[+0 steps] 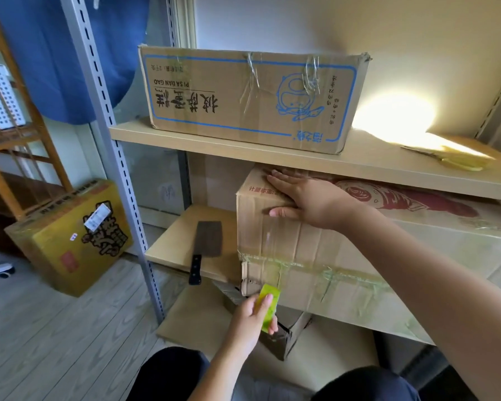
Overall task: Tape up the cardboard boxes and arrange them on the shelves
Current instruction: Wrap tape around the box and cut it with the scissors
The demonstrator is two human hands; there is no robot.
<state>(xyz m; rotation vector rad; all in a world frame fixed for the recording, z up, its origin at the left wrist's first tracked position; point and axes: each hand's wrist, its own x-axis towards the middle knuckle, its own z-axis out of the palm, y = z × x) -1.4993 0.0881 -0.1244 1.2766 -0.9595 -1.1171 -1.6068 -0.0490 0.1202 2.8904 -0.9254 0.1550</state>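
Now, with the right hand (307,198) lying flat-fingered on the big brown cardboard box (315,256) on the lower shelf and the left hand (250,319) just below it pinching a yellow-green tape roll (268,306) — keep the strip taut, pressing it down smoothly.

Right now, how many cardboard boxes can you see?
4: the blue-printed box on the upper shelf, the big box under the right hand, the yellow box on the floor, and a partly hidden one lower down. More may be hidden.
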